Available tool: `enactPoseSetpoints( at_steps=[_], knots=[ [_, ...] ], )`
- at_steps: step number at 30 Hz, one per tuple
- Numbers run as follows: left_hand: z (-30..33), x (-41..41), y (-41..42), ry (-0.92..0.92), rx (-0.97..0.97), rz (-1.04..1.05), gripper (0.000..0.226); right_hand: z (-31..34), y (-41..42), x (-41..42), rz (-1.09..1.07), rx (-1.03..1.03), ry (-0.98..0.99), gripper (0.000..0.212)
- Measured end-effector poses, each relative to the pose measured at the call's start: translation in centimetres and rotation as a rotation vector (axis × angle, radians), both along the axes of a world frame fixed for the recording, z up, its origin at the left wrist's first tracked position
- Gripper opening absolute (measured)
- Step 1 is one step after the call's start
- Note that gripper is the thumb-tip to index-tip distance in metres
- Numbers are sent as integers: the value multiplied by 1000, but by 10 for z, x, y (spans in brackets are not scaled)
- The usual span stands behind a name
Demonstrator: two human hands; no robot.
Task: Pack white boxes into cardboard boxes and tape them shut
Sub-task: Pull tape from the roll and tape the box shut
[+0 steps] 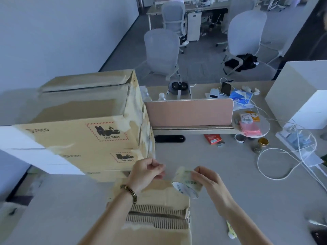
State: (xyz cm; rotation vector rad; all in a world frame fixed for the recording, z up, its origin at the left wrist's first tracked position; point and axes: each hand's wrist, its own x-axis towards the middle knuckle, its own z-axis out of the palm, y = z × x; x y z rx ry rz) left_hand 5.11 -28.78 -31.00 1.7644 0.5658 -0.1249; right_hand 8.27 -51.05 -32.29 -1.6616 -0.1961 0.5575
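A closed cardboard box (155, 232) with torn, ribbed top flaps lies at the near edge of the desk. Above it my right hand (207, 179) grips a roll of clear packing tape (185, 183). My left hand (148, 172) is a little to the left of the roll, its fingers pinched together at what looks like the tape's loose end; the clear strip itself is too faint to make out. A stack of taped cardboard boxes (92, 131) with hazard labels rises at the left. White boxes (26, 149) sit behind the stack, and more white boxes (299, 98) stand at the far right.
A pink desk divider (189, 112) crosses the middle. Right of it lie a power strip (299, 147) with white cables, a red packet (213, 138), small jars and loose items. A yellow-white cutter (231, 230) lies near the front. Office chairs (162, 52) stand beyond the desk.
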Motion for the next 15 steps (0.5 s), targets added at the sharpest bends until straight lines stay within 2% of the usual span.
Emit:
enactPoseSetpoints(
  at_steps=[7, 15],
  knots=[
    [-28, -79, 78, 39, -33, 13, 19, -23, 79, -47, 107, -104, -12, 28],
    [-80, -125, 151, 122, -174, 56, 24, -56, 156, -79, 206, -359, -112, 27]
  ],
)
